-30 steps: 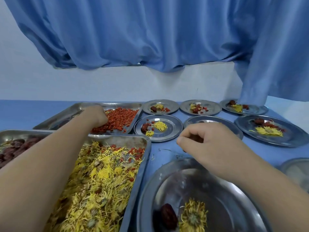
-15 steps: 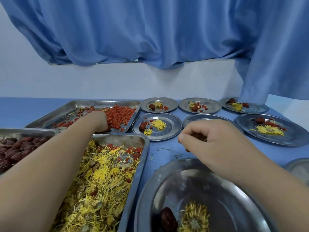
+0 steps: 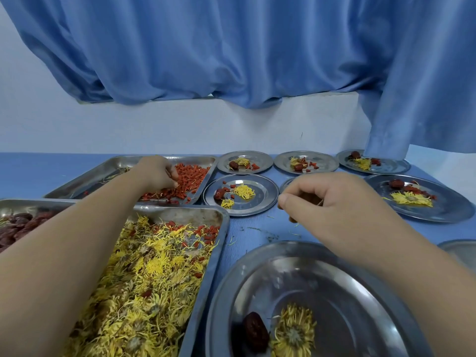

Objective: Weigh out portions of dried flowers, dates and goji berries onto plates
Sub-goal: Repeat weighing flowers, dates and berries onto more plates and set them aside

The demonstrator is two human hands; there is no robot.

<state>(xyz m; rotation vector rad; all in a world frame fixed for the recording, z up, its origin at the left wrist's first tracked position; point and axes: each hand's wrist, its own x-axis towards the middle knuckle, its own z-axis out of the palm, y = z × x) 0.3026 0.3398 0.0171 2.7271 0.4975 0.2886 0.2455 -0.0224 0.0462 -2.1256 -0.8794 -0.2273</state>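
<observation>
Blue table (image 3: 257,231), steel trays. Goji berries (image 3: 189,180) red, scattered in far tray (image 3: 103,167). Left hand (image 3: 157,173) pinching berries; right hand (image 3: 332,210) loosely curled, contents unclear.

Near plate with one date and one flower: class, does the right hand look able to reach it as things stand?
Probably yes: the right hand hovers just beyond the near plate, and nothing lies between them.

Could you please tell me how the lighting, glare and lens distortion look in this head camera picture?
Head view: light is soft and even, with a bluish cast; the near round steel plate shows broad dull reflections, no harsh glare; wide-angle distortion swells the forearms at the bottom edge; the far small steel plates look sharp.
</observation>
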